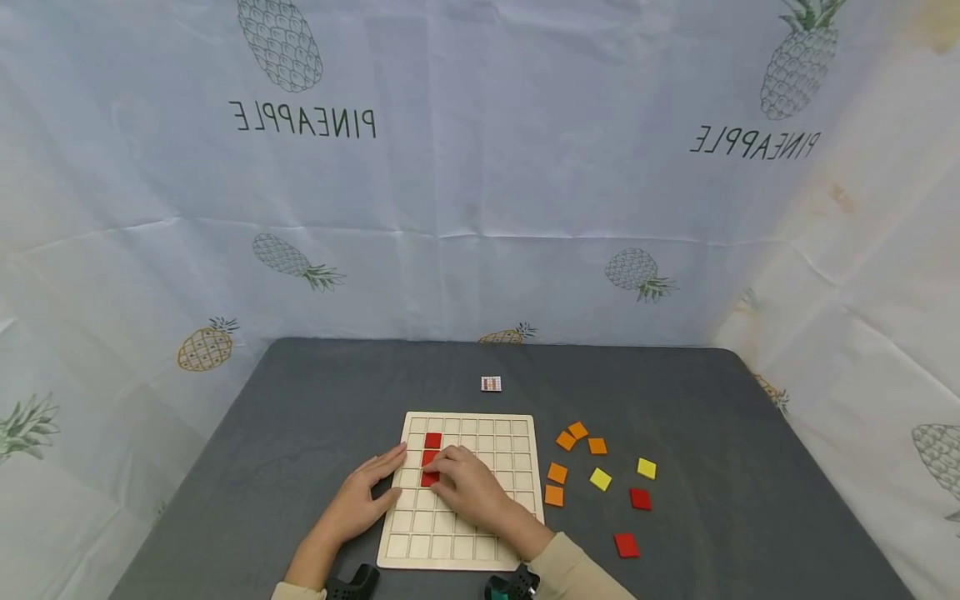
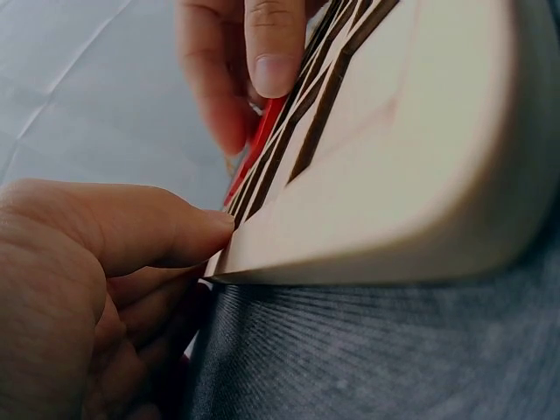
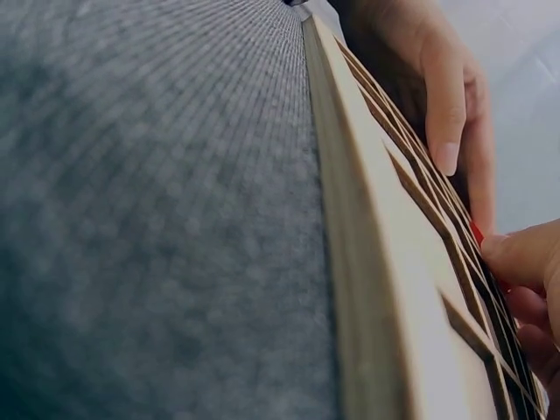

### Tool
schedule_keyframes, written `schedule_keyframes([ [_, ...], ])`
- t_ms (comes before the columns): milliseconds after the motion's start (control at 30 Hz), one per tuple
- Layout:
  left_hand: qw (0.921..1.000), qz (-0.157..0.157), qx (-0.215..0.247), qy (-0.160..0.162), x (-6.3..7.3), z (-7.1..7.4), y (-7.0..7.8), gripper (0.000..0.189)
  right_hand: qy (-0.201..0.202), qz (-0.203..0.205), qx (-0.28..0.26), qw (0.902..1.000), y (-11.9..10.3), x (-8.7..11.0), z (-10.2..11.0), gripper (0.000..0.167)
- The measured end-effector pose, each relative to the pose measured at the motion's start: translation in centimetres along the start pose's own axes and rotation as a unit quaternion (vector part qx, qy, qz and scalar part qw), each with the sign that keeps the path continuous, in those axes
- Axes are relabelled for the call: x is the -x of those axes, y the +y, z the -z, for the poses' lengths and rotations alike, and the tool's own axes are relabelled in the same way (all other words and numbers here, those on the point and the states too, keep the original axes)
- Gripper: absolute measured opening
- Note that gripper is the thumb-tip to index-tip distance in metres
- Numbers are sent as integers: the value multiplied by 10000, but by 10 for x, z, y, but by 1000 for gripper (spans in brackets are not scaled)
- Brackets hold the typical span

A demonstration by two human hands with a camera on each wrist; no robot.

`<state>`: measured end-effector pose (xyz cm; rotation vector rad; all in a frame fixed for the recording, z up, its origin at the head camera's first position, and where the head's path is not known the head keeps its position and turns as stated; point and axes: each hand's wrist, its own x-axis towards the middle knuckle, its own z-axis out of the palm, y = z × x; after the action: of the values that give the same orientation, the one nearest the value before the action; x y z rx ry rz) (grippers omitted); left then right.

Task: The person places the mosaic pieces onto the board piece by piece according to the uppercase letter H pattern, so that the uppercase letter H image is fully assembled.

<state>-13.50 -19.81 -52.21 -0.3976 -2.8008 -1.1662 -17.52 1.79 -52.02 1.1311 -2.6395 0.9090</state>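
Note:
A pale wooden grid board [image 1: 450, 547] lies on the dark table. Three red square tiles run down its second column from the left: a top tile [image 1: 432, 440], a middle tile [image 1: 430, 457] and a lower tile [image 1: 429, 480]. Thumb and forefinger of my right hand [image 1: 472, 490] pinch the lower red tile at its edges, partly covering it. My left hand [image 1: 356, 504] rests against the board's left edge with fingers extended. In the left wrist view, the left thumb [image 2: 166, 229] touches the board's rim, and red shows under the right fingertips.
Right of the board lie several orange tiles [image 1: 554, 496], two yellow tiles [image 1: 600, 479] and two loose red tiles [image 1: 626, 546]. A small patterned card [image 1: 491, 383] lies beyond the board. A pineapple-print cloth [image 1: 465, 283] hangs behind the table [image 1: 712, 400].

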Motion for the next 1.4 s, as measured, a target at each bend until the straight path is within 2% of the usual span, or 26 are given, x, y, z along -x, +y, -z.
schedule_keyframes([
  [567,10000,-35,-45,15,-1,-2,-3,54,325,199,-286,9989,6,4,-4,22],
  [833,10000,45,-57,-56,-1,-1,-1,54,472,54,-494,9977,5,7,-1,25],
  [1167,10000,85,-19,-19,0,-2,0,53,438,-112,-1029,9937,4,13,16,30],
  [1400,10000,49,-23,-64,-1,-2,-2,53,290,-415,-1441,9883,15,28,42,31],
])
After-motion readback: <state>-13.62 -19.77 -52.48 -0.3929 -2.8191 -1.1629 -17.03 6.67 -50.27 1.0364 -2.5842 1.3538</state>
